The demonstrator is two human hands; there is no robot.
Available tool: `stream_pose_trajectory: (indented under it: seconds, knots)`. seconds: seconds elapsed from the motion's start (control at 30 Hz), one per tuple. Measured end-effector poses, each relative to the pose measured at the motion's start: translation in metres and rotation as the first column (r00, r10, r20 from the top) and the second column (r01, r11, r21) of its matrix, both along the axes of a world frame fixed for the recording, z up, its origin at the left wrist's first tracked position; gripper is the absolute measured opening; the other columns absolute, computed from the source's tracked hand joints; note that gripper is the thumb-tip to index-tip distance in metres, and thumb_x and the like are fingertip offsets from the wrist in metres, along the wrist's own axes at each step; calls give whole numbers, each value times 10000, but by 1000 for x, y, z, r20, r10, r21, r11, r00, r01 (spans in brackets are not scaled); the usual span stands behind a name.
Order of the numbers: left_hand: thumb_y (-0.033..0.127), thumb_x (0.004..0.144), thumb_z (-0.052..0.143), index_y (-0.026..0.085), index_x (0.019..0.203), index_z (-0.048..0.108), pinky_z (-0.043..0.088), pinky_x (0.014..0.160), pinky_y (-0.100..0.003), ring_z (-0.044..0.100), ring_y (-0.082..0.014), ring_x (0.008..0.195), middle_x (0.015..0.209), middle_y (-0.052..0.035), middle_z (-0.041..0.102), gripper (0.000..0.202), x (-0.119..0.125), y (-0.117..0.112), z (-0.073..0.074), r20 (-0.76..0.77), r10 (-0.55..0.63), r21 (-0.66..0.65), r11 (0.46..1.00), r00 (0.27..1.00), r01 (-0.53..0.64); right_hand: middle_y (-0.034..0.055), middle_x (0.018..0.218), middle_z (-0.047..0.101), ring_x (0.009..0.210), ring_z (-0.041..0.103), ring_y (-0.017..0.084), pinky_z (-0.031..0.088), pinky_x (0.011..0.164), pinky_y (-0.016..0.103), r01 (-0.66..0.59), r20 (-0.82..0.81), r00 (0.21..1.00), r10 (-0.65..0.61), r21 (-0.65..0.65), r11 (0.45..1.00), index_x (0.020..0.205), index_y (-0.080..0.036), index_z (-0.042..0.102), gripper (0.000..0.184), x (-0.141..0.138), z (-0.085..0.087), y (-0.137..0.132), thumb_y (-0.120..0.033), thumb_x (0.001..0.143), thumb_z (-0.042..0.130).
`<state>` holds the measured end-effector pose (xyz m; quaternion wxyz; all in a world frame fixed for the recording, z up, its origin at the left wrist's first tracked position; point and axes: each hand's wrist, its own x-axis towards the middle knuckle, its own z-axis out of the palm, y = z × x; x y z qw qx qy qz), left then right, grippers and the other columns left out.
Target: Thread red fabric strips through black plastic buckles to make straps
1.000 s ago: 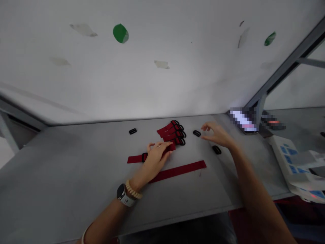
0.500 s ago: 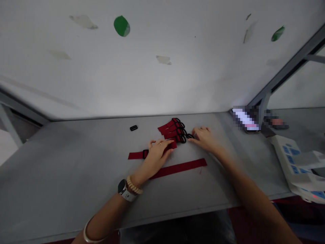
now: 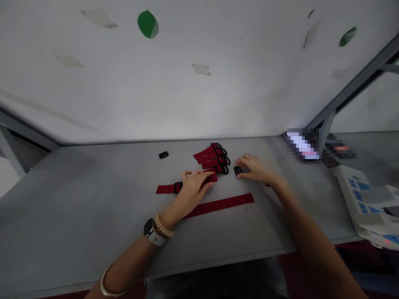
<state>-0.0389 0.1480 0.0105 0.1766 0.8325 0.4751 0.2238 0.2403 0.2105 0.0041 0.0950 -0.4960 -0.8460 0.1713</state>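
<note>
My left hand (image 3: 191,190) is closed on a short red webbing strap (image 3: 165,189), its fingertips pinching the right end. A black slider buckle (image 3: 178,187) sits on this strap, left of my fingers. Between the thumb and fingertips of my right hand (image 3: 254,169) is a small black buckle (image 3: 237,170), held just above or on the table. Several red straps fitted with black rings (image 3: 209,155) lie fanned out behind my left fingertips. Partly under my left wrist, a longer loose red strap (image 3: 226,204) stretches to the right.
A single black slider (image 3: 163,155) lies at the back of the grey table (image 3: 93,207). Behind stands a white panel (image 3: 174,99). To the right are a blurred-out phone (image 3: 302,146) and a white machine with blue buttons (image 3: 358,199).
My right hand has drawn slightly right, moving the black buckle away from the fanned straps and tilting it. My left hand has stayed on the red strap.
</note>
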Motion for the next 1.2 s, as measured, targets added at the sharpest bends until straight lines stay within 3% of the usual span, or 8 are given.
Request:
stream_pose_trajectory:
  seconds: [0.17, 0.27, 0.5, 0.67, 0.8, 0.93, 1.1, 1.2]
  knots:
    - [220, 976, 488, 229, 1230, 572, 300, 1046, -521, 612, -244, 1110, 1178, -62, 694, 268, 0, 1, -1, 3, -11, -16, 1000, 1000, 11, 77, 925, 629, 941, 565, 266, 439, 862, 411, -37, -58, 998, 35, -33, 999, 873, -209, 605, 272, -4, -1, -2, -354, 705, 762]
    - [213, 973, 500, 230, 1226, 576, 291, 1045, -524, 611, -245, 1105, 1168, -58, 699, 265, -1, 2, -2, 21, -2, -29, 1000, 1000, 2, 60, 896, 614, 890, 564, 243, 448, 837, 401, -69, -178, 983, 55, -74, 995, 849, -209, 592, 267, -13, 4, -8, -326, 682, 765]
    - [234, 972, 510, 254, 1200, 590, 328, 1003, -480, 579, -246, 1137, 1187, -54, 686, 242, 2, 0, 1, 92, 0, -70, 997, 996, 7, 21, 945, 600, 909, 547, 198, 445, 868, 364, -117, -623, 782, 0, -148, 982, 926, -238, 588, 292, -48, 21, -33, -355, 720, 759]
    - [235, 967, 521, 234, 1163, 616, 339, 992, -459, 590, -234, 1099, 1132, -51, 698, 218, 3, -2, -5, 119, 11, -13, 1000, 993, -9, 21, 955, 603, 920, 558, 191, 455, 864, 349, -75, -685, 727, -44, -143, 987, 963, -240, 611, 304, -65, 18, -42, -372, 742, 773]
    - [225, 961, 525, 232, 1147, 636, 349, 978, -450, 601, -233, 1077, 1085, -54, 712, 217, 3, -2, -7, 126, 29, 42, 999, 992, -35, 22, 933, 619, 894, 555, 189, 462, 844, 348, -74, -685, 729, -6, -88, 993, 963, -234, 637, 320, -67, 16, -42, -368, 727, 807]
    - [215, 953, 538, 231, 1151, 627, 350, 971, -447, 622, -234, 1075, 1088, -54, 721, 218, 1, -1, -4, 159, 35, 0, 999, 987, -36, 30, 925, 642, 877, 557, 195, 468, 828, 362, -47, -695, 719, 6, -40, 998, 964, -238, 655, 302, -72, 16, -44, -372, 740, 805]
    - [227, 951, 554, 265, 1327, 494, 315, 1006, -474, 651, -221, 1064, 1185, -59, 696, 383, 1, 1, -3, 235, 3, -68, 998, 972, 13, 37, 985, 642, 924, 567, 198, 463, 850, 366, -82, -768, 640, -5, -74, 994, 919, -249, 647, 255, -76, 13, -45, -379, 752, 790]
    - [302, 895, 652, 262, 1329, 504, 327, 995, -467, 613, -252, 1121, 1194, -72, 693, 460, -5, 5, 2, 179, -15, -48, 999, 984, 24, 37, 1006, 635, 947, 563, 202, 450, 862, 367, -104, -791, 610, -37, -126, 987, 860, -241, 628, 259, -73, 10, -41, -374, 726, 803]
